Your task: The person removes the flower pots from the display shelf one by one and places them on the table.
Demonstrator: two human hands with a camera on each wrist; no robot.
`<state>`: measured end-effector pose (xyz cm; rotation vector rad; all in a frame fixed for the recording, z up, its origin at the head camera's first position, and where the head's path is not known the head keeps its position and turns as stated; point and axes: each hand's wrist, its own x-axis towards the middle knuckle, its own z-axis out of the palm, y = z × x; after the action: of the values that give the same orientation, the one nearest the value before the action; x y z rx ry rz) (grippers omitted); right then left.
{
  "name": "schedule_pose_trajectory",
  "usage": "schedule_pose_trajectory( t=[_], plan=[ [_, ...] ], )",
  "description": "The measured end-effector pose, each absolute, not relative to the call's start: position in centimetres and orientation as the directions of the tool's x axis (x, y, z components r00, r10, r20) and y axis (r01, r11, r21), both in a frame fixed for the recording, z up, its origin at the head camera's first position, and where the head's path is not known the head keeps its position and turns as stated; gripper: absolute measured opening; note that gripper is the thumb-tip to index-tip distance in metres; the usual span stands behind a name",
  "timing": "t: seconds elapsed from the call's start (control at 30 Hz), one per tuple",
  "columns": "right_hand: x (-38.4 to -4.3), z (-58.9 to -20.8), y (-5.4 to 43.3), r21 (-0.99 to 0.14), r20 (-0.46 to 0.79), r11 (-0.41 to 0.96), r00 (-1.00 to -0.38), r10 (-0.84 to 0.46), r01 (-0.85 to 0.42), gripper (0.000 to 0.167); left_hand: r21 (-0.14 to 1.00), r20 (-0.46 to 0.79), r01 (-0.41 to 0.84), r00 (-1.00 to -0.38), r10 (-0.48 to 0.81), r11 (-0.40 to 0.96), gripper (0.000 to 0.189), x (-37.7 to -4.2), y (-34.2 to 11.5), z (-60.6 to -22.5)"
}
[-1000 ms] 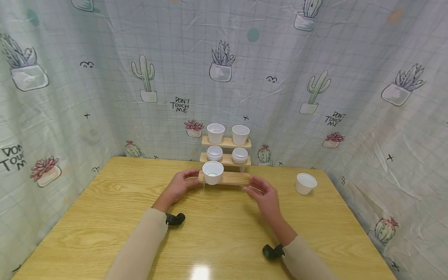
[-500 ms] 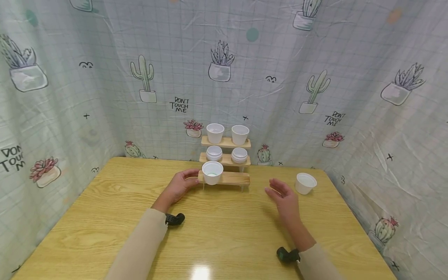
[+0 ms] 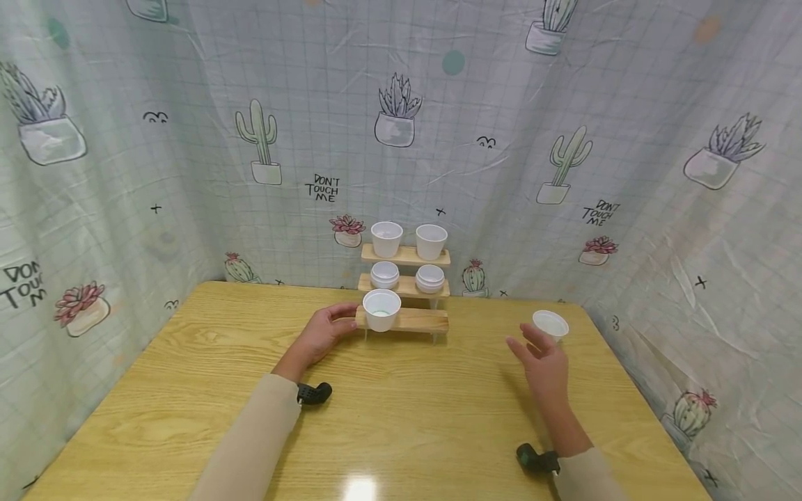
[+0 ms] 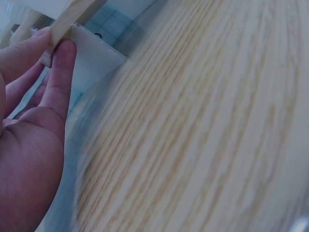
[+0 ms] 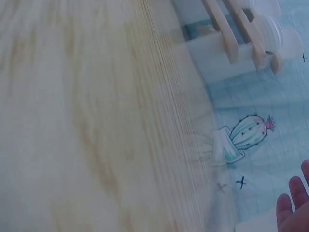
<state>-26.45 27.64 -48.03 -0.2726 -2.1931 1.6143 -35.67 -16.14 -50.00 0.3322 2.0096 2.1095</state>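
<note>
A three-tier display stand (image 3: 422, 320) with wooden shelves stands at the back of the table. My left hand (image 3: 319, 337) pinches the left end of its lowest shelf; the left wrist view shows the board (image 4: 67, 24) between thumb and fingers. On that shelf's left part sits a white pot (image 3: 381, 309). Off to the right, my right hand (image 3: 546, 365) has relaxed fingers and holds nothing. Just beyond its fingertips is another white pot (image 3: 551, 321) on the table, its lower part hidden by the hand. At the right wrist view's edge, the hand (image 5: 293, 212) shows only its fingers.
Two taller white cups, left (image 3: 386, 240) and right (image 3: 431, 241), stand on the top shelf. The middle shelf bears two small white pots, left (image 3: 385, 275) and right (image 3: 429, 278). A cactus-print curtain (image 3: 313, 125) hangs behind the wooden table (image 3: 401, 417).
My right hand has let go of the stand's right end and moved right, to the lone white pot. The left hand stays at the stand's left end.
</note>
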Motion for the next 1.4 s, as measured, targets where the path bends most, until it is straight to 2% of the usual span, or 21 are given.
schedule_pose_trajectory(
  t=[0.43,0.7,0.93,1.17,1.4],
  plan=[
    [-27.0,-47.6,29.9,-0.949,0.252,0.303,-0.792,0.556,-0.089,0.046,0.998,0.022,0.005,-0.952,0.306,-0.056,0.055,-35.7,-16.2,-50.1],
    [-27.3,-46.7,30.6,-0.967,0.203,0.248,-0.760,0.618,-0.056,0.051,0.998,0.034,0.016,-0.951,0.308,-0.059,0.055,-36.0,-16.2,-50.5],
    [-28.3,-46.8,31.1,-0.944,0.277,0.323,-0.704,0.654,-0.071,0.049,0.997,0.030,0.008,-0.950,0.310,-0.072,0.055,-35.9,-16.2,-50.4],
    [-29.1,-46.9,31.8,-0.946,0.248,0.322,-0.733,0.633,-0.042,0.059,0.998,0.031,0.010,-0.949,0.313,-0.067,0.055,-35.7,-16.2,-50.2],
    [-29.5,-47.3,32.8,-0.956,0.138,0.293,-0.838,0.528,0.027,0.087,0.998,0.028,0.007,-0.953,0.303,-0.069,0.055,-35.8,-16.1,-50.3]
  ],
)
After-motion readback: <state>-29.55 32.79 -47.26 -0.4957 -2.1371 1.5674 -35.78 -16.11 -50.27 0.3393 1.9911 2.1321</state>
